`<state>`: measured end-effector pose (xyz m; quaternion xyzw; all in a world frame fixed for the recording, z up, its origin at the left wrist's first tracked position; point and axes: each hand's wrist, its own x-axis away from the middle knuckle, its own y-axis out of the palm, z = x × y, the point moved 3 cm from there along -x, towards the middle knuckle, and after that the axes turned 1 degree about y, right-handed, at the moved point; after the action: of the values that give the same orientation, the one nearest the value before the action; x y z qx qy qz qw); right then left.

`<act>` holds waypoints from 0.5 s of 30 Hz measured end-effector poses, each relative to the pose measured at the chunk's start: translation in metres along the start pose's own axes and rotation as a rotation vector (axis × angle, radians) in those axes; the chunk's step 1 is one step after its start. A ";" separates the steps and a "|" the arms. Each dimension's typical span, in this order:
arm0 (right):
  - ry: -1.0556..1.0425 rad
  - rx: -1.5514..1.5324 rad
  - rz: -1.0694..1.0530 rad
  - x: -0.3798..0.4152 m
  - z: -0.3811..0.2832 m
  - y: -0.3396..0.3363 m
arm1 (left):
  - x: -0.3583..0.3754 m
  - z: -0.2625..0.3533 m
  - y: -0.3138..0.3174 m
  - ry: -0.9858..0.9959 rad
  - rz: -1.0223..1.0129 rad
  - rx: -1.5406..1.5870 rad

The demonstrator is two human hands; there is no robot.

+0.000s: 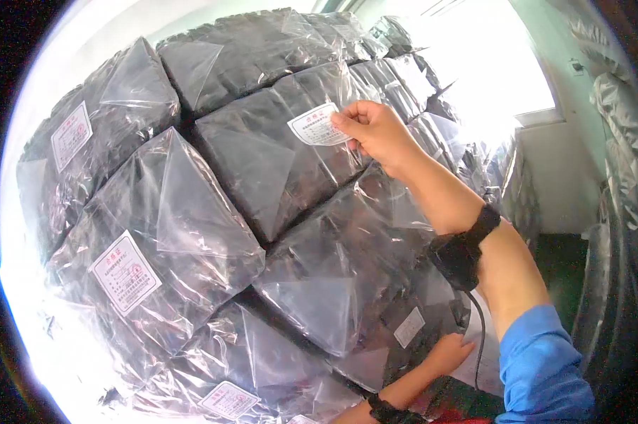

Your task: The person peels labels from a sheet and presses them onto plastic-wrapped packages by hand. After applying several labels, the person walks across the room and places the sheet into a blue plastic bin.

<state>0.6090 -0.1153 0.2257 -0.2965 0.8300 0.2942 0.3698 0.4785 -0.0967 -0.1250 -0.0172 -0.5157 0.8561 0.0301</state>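
My right hand is closed, pinching the right end of a white printed label between thumb and fingers. The label lies against the clear plastic wrap of a dark bale in the upper stack. Lower down, my left hand is closed at the edge of some white paper, partly hidden by my arm and a cable. A small white label shows on the wrapped bale close to that hand. Both wrists wear black straps.
More plastic-wrapped dark bales are stacked around, several bearing labels, such as the left label, the upper-left label and the bottom label. A bright window is at upper right. Silvery wrapped material stands along the right side.
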 end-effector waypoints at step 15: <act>-0.173 0.309 0.087 -0.032 0.009 0.003 | -0.007 -0.004 -0.006 -0.100 -0.125 0.178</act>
<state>0.6289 -0.0984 0.2471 -0.1736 0.8423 0.2035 0.4679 0.4856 -0.0910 -0.1213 0.0607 -0.4384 0.8948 0.0590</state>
